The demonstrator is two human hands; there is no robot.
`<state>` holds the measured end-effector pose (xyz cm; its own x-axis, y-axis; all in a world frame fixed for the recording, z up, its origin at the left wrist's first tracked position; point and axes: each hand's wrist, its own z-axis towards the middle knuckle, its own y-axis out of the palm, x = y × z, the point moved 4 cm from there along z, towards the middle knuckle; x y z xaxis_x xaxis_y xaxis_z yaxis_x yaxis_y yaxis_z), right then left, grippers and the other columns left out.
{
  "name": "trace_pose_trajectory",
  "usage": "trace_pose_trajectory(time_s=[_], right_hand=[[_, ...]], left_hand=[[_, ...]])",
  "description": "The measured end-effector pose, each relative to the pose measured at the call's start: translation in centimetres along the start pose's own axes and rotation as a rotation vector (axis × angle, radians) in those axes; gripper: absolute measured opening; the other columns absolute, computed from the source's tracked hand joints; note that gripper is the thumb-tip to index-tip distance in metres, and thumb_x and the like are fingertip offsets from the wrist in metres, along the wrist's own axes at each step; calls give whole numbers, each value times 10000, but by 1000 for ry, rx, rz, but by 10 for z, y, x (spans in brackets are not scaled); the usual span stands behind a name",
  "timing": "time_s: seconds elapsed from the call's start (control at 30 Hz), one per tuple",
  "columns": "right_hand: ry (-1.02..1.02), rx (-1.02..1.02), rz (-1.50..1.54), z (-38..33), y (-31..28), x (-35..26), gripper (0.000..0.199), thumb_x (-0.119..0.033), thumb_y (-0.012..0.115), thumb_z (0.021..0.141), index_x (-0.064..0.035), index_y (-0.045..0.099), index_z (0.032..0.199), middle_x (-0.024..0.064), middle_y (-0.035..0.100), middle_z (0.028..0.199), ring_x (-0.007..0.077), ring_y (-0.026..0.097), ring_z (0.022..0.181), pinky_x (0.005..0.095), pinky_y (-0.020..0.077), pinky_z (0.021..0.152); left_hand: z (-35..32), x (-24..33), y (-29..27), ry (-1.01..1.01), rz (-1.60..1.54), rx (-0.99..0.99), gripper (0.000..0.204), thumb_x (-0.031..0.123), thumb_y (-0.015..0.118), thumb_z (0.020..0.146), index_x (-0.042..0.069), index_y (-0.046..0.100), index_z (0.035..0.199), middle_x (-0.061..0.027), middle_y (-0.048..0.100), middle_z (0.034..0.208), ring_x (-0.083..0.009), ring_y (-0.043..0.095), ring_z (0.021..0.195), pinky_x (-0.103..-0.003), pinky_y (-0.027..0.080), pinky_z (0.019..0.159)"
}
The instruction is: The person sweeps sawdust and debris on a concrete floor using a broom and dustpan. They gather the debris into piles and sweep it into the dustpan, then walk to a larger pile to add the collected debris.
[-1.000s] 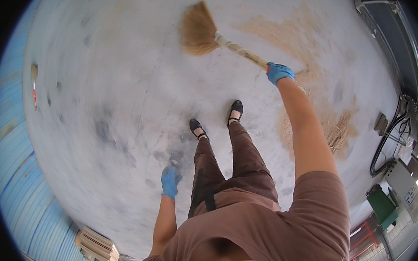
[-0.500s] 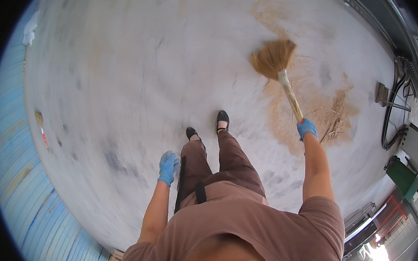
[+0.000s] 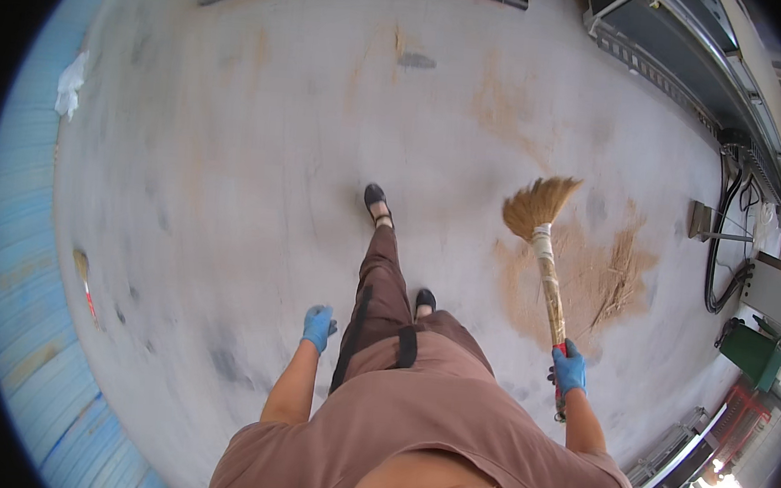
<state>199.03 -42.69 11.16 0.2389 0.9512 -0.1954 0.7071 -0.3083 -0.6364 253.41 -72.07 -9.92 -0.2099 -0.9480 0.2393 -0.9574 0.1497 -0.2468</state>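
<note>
My right hand (image 3: pixel 570 368), in a blue glove with dark fingertips, is wrapped around the handle of a straw broom (image 3: pixel 548 279). The broom points away from me, and its fanned tan bristles (image 3: pixel 540 205) are at the far left side of a patch of sawdust (image 3: pixel 603 279) on the floor. Whether the bristles touch the floor I cannot tell. Beside my left thigh hangs my left hand (image 3: pixel 318 327), gloved in blue too. Its fingers are curled in, and nothing shows in them.
Grey floor (image 3: pixel 269 161) bears dark smudges and thin dust streaks. On the left, a brush with a red and white handle (image 3: pixel 89 298) and a white crumpled bag (image 3: pixel 71 86) lie near a blue ribbed wall (image 3: pixel 19 242). Machinery (image 3: pixel 690 57), black cables (image 3: pixel 717 270) and a green bin (image 3: pixel 751 353) line the right.
I have stepped forward with my left foot. My right hand has drawn the broom back toward me, its bristles coming nearer. A dark metal frame has come into view at the far edge.
</note>
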Motion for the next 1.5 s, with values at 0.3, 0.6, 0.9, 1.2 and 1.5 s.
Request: trace_pose_trajectory(time_s=[0.3,0.6,0.9,1.2,1.5], right_hand=[[-62,-307,283,-16,147,-268,635,-243,646,871,-102,446,1457,101,636,850,171,615,642,316,529,504],[-443,-681,-6,-32,214,-527,645,-228,646,812,-86,491,1422,121,666,956,186,641,780,325,533,687],[-788,-803,-465,-83,286,-752,786,-361,671,790,-77,404,1473,245,623,1226,345,637,1086,384,486,929],[-540,-1109,-360,-111,485,-974,870,-256,699,782,-60,276,1517,200,599,1208,231,673,877,362,552,758],[-588,-1219,-176,-157,802,-1268,714,-180,701,790,-106,431,1447,151,637,1063,207,674,833,334,572,617]], left_hand=[[52,246,16,260,-80,-101,587,252,669,896,80,415,1397,-81,599,1113,-222,652,842,-367,585,694],[-1,461,182,184,-37,-411,618,412,705,875,92,457,1342,-67,586,1086,-243,614,930,-407,567,778],[19,622,227,339,-770,-161,182,105,653,834,-12,555,933,-117,628,765,-257,639,622,-373,542,585],[178,844,85,380,-931,4,166,104,639,845,28,547,961,-92,611,753,-238,618,605,-362,538,555],[426,1132,-142,466,-845,-91,246,175,619,883,-21,567,1023,-143,654,828,-283,661,709,-389,572,658]])
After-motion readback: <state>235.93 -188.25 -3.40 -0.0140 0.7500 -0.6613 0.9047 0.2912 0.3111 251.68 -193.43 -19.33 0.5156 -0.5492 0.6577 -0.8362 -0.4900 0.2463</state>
